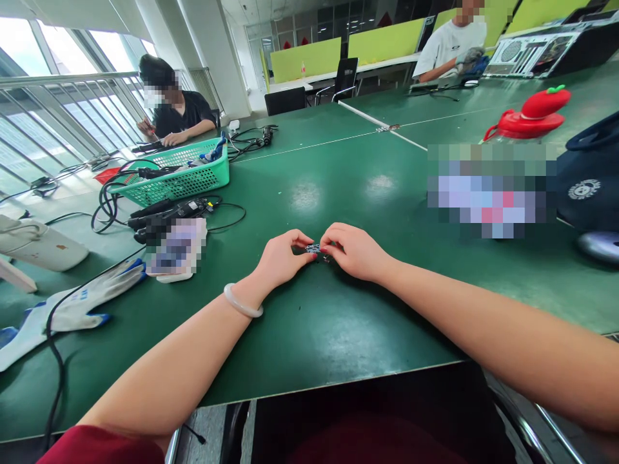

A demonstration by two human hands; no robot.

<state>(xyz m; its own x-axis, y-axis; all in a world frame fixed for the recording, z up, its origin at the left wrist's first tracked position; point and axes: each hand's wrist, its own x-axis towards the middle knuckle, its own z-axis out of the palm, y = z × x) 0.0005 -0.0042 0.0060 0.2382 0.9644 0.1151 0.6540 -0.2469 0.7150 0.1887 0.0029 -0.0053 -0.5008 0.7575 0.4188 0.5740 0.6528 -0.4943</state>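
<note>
Both hands meet over the green table (pixel 338 322), around a small dark circuit board (pixel 313 248) with pale parts on its face. My left hand (pixel 285 258), below a pale bangle (pixel 242 301), pinches the board's left end between thumb and fingers. From the other side, my right hand (pixel 355 250) has its thumb and fingertips closed on the right end. Just under the right fingertips is a tiny metallic bit (pixel 325 259), too small to name. The fingers cover part of the board.
Left of my hands lie a phone (pixel 176 250), a work glove (pixel 77 299), black cables and a green basket (pixel 178 171). At right stand a red-lidded bottle (pixel 527 122), a dark bag (pixel 590 174) and a mouse (pixel 599 248). Two other people sit across the table.
</note>
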